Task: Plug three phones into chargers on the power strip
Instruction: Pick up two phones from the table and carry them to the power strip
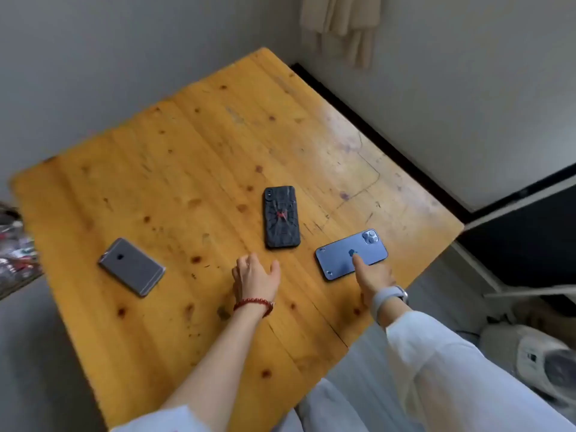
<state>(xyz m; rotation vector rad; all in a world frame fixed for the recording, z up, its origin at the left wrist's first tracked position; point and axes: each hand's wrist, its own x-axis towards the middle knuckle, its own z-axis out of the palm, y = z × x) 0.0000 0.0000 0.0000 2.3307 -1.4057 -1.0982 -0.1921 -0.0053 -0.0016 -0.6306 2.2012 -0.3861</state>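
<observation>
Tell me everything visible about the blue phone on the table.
The blue phone lies flat, face down, near the right edge of the wooden table, angled with its camera cluster at the far right corner. Its back looks glossy, with a dark logo at centre. The right hand touches it with one extended fingertip; no cable is attached.

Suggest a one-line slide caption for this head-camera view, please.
Three phones lie face down on a wooden table; the right hand touches the blue phone.

glossy knotty wood table [193, 145], glossy blue phone [339, 255]
</observation>
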